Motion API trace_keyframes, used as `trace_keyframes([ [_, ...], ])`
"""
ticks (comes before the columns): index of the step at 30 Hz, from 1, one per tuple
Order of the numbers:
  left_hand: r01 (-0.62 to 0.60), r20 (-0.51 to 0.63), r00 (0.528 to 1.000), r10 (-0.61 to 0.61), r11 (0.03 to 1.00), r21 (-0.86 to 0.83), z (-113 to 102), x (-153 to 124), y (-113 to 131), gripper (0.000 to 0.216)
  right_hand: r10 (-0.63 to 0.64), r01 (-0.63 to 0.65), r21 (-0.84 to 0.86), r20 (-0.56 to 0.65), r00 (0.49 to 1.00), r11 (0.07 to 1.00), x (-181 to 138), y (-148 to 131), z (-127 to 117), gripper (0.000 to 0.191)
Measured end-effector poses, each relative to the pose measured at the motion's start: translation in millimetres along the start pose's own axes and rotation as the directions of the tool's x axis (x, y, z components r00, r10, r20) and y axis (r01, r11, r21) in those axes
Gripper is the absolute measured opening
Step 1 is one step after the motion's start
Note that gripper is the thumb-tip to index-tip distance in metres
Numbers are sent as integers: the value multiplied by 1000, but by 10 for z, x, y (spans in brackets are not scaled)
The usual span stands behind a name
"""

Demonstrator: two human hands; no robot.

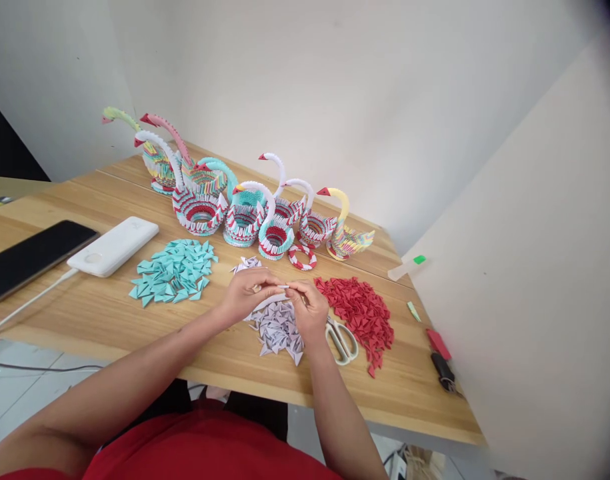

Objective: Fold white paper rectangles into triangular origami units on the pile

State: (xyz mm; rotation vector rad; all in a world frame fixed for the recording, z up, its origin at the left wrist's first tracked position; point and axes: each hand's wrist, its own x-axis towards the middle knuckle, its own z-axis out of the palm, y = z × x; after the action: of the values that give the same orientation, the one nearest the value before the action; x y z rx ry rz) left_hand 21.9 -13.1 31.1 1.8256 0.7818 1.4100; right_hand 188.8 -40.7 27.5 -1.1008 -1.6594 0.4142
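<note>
My left hand (pixel 249 293) and my right hand (pixel 309 308) meet over the middle of the table. Between their fingertips they pinch a small white paper piece (pixel 283 287), and both hands are closed on it. Right below them lies a pile of folded white-lilac paper triangles (pixel 279 328), partly covered by the hands. A smaller group of the same triangles (pixel 247 263) shows just behind my left hand. Scissors with pale handles (pixel 345 343) lie beside my right wrist, their blades hidden. Red folded triangles (pixel 365 313) are heaped to the right, turquoise ones (pixel 177 270) to the left.
Several folded-paper swans (pixel 199 210) stand along the back, with a red-and-white paper ring (pixel 302 257) before them. At left lie a black phone (pixel 35 257) and a white power bank (pixel 115 247) with a cable. Keys (pixel 443 371) rest near the right edge.
</note>
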Motion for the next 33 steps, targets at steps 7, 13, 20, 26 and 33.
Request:
trace_keyframes([
  [7,-396,56,917,396,880,262,-58,-17,35,8,-74,74,39,-12,997,996,-16,-49,-16,10],
  [13,-407,85,913,399,873,271,-55,-26,39,9,-132,132,-12,16,991,991,0,-107,-36,11],
  [20,-105,-26,994,108,991,85,27,-34,47,15,-81,81,-7,31,996,997,4,-101,-15,8],
  [26,450,105,886,-451,788,-421,116,-22,-32,24,-184,179,-164,-12,983,970,-1,-45,16,7],
  [33,614,290,714,-638,369,-698,161,-48,-131,28,-290,313,-386,118,950,868,-2,56,48,17],
])
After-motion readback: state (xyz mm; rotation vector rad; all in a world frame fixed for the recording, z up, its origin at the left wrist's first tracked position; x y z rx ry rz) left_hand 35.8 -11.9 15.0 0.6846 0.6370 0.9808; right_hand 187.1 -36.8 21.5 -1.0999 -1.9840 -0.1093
